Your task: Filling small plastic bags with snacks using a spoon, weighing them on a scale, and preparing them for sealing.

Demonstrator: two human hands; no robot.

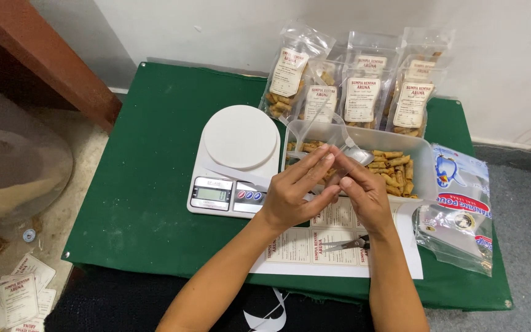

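Meeting over the middle of the green table (149,184), both hands are working one small clear pouch (353,155). The left hand (296,190) has its fingers stretched nearly flat along the pouch's side, while the right hand (364,193) pinches its lower edge between thumb and fingertips. The pouch hangs just above a clear tray of fried snack sticks (394,169). At nine o'clock from the hands sits a white kitchen scale (238,160). Filled, labelled snack bags (361,92) stand at twelve o'clock. Small scissors (348,244) lie on a sheet of labels (314,252) at six o'clock, and a pack of pouches (459,209) lies at three o'clock.
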